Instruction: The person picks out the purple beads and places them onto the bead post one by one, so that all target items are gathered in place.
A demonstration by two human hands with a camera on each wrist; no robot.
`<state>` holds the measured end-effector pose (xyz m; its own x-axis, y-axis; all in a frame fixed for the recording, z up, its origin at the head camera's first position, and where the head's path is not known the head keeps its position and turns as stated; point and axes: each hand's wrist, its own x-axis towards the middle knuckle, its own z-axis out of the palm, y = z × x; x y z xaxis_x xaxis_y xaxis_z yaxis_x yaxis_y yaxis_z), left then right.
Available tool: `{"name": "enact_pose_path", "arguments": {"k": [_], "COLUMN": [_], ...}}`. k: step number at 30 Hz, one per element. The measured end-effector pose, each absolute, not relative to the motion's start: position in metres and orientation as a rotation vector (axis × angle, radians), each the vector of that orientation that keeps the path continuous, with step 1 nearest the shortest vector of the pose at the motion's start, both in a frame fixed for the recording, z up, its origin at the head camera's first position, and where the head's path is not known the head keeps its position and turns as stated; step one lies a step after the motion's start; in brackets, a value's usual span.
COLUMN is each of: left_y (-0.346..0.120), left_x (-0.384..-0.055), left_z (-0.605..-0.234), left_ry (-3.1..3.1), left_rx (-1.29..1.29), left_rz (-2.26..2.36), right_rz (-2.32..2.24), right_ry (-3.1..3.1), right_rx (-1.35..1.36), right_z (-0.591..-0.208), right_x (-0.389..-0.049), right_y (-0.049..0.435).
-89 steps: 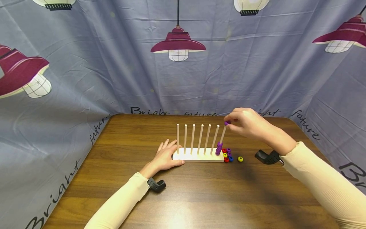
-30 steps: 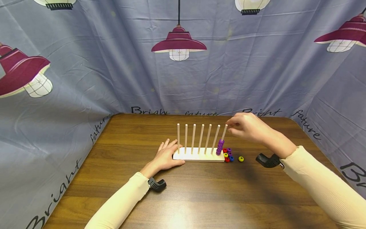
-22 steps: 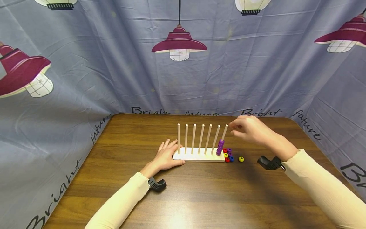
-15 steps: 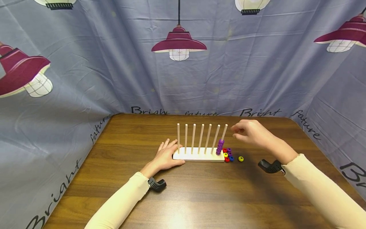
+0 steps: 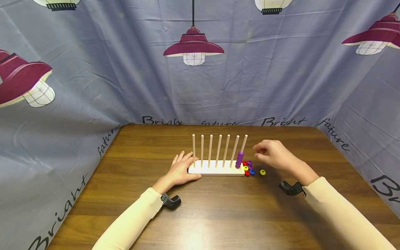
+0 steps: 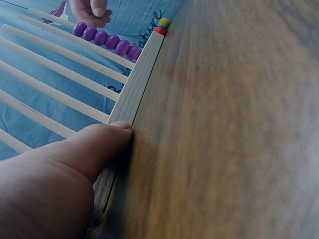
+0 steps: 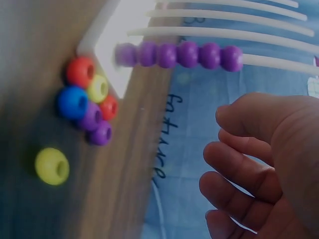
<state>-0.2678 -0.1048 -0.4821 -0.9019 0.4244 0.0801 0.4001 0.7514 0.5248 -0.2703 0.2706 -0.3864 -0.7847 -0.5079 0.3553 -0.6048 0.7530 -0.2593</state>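
Observation:
A pale wooden bead rack [image 5: 215,170] with several upright pegs stands on the table. My left hand [image 5: 180,172] grips its left end, the thumb [image 6: 99,144] along the front edge and the other fingers at the back. Several purple beads [image 7: 188,54] are stacked on the rightmost peg; the other pegs are bare. Right of that peg, my right hand [image 5: 273,152] hovers above the table with loosely bent fingers and holds nothing. Below it, red, purple, blue [image 7: 73,102] and yellow beads cluster against the rack's right end. One yellow bead [image 5: 262,172] lies apart to the right.
The brown wooden table [image 5: 212,215] extends around the rack. A blue-grey curtain [image 5: 140,86] with printed lamps and lettering hangs behind it and at both sides. Each wrist carries a black camera mount [image 5: 171,201].
My right hand let a purple bead go onto the rightmost peg, where it joined the stack. It has since moved right and down, away from the peg. The left hand stays put.

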Motion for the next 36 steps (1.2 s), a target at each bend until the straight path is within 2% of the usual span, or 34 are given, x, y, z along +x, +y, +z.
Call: {"name": "enact_pose_path", "arguments": {"k": [19, 36], "left_y": [-0.105, -0.107], "left_x": [-0.267, -0.269], "left_z": [-0.48, -0.482], "left_ry": [2.892, 2.892], "left_rx": [0.679, 0.684], "left_rz": [0.856, 0.839], "right_rz": [0.632, 0.607], "right_ry": [-2.788, -2.788], "right_rx": [0.818, 0.822], "right_z": [-0.432, -0.453], "right_x": [-0.269, -0.273], "right_y": [0.27, 0.272]}}
